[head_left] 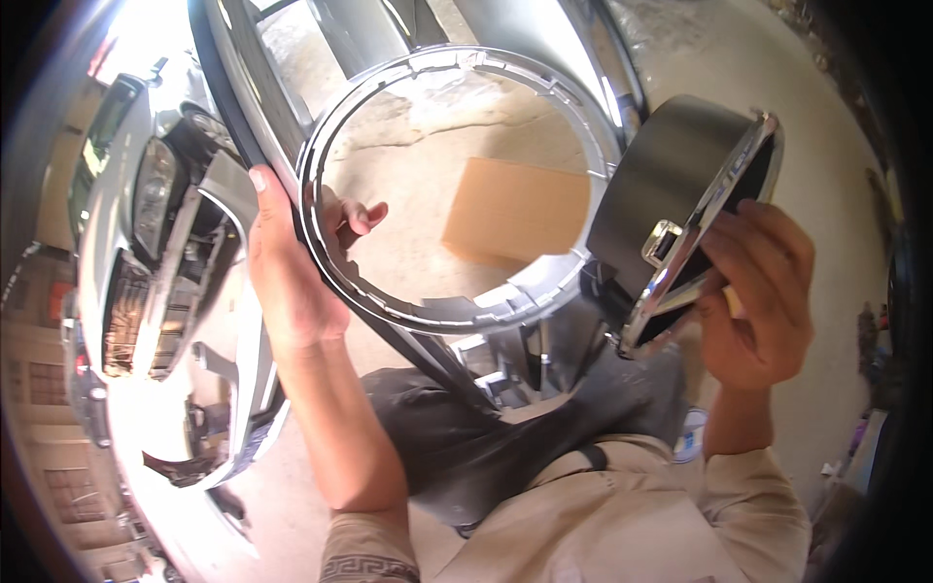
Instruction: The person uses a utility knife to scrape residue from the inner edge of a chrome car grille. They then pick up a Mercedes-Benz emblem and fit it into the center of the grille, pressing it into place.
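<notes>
My left hand (292, 282) is wrapped around the left side of a large grey-and-black car grille panel (255, 78). Its thumb lies along the outer edge, and fingertips show through the big silver ring (408, 317) set in the panel. My right hand (763, 311) grips the chrome rim of a round, black, cup-shaped part (656, 180). That part is tilted on its side at the ring's right edge, where it overlaps the ring; I cannot tell whether they touch. A small chrome clip (662, 243) sits on its side wall. The fingertips inside the rim are partly hidden.
Through the ring a brown cardboard box (520, 209) shows on the concrete floor (816, 194). A silver car (121, 223) with its front end exposed stands at left, with a loose bumper piece (255, 389) nearby. A white tub (691, 435) stands low at right.
</notes>
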The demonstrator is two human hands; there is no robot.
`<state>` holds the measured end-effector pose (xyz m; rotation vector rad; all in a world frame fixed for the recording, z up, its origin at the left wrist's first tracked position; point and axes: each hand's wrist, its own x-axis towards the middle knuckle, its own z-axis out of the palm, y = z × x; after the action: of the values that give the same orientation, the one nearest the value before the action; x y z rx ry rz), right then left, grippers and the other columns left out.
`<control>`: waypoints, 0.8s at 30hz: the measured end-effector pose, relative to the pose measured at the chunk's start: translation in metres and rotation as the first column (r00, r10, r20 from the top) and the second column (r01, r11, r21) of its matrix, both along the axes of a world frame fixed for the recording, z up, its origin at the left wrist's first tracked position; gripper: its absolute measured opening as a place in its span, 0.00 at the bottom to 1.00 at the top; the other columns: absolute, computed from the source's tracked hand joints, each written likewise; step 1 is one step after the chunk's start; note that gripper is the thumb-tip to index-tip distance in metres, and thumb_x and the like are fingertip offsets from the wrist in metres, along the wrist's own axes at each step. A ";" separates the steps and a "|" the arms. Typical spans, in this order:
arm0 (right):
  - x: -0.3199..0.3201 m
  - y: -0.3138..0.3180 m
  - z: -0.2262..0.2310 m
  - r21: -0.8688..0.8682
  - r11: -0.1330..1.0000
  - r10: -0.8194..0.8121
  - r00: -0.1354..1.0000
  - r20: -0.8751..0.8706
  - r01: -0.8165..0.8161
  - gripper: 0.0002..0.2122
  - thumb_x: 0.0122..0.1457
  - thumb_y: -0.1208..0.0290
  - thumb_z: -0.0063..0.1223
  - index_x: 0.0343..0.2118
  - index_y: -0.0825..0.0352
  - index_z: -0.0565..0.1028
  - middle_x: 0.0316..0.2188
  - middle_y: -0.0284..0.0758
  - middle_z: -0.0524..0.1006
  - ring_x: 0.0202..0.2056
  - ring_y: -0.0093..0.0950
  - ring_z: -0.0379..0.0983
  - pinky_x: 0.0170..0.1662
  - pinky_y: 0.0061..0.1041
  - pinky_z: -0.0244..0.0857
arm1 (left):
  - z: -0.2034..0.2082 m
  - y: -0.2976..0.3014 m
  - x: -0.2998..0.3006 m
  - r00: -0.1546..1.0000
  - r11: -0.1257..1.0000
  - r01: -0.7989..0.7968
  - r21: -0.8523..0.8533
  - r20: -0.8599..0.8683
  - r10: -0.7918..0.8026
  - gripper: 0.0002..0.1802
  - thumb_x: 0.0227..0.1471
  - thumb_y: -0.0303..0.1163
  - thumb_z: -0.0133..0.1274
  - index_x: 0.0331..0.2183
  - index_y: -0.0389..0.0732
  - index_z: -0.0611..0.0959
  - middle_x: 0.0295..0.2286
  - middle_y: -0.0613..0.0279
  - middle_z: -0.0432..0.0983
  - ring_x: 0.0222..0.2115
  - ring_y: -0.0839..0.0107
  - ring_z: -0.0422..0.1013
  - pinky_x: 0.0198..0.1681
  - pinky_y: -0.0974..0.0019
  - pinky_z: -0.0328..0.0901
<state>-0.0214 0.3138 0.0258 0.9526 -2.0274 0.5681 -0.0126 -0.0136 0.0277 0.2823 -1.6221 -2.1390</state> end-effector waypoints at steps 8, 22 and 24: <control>0.016 0.043 0.003 0.154 0.986 -0.059 0.998 -0.005 0.059 0.19 0.42 0.90 0.56 0.42 0.79 0.78 0.44 0.51 0.79 0.52 0.54 0.72 0.53 0.46 0.69 | 0.001 -0.014 0.007 0.990 0.991 0.118 0.067 -0.079 -0.113 0.26 0.64 0.57 0.44 0.29 0.42 0.71 0.20 0.69 0.57 0.20 0.76 0.56 0.26 0.69 0.60; 0.016 0.041 -0.015 -0.017 0.998 -0.062 0.998 -0.003 0.062 0.18 0.41 0.84 0.60 0.39 0.72 0.81 0.38 0.42 0.82 0.47 0.44 0.75 0.51 0.38 0.69 | 0.003 0.003 0.006 1.000 0.993 -0.023 -0.112 -0.002 0.023 0.27 0.66 0.57 0.40 0.27 0.44 0.71 0.17 0.70 0.57 0.16 0.76 0.55 0.25 0.68 0.56; 0.016 0.038 -0.017 -0.061 0.996 -0.063 0.998 -0.001 0.062 0.18 0.40 0.84 0.60 0.39 0.71 0.81 0.38 0.42 0.82 0.47 0.44 0.75 0.51 0.38 0.69 | 0.001 0.000 0.002 0.999 0.995 0.002 -0.097 -0.034 -0.006 0.29 0.66 0.56 0.40 0.27 0.41 0.74 0.17 0.67 0.61 0.15 0.75 0.58 0.24 0.67 0.60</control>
<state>-0.0054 0.3521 0.0087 0.8502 -2.0185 0.5913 -0.0104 -0.0132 0.0286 0.2110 -1.7018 -2.0497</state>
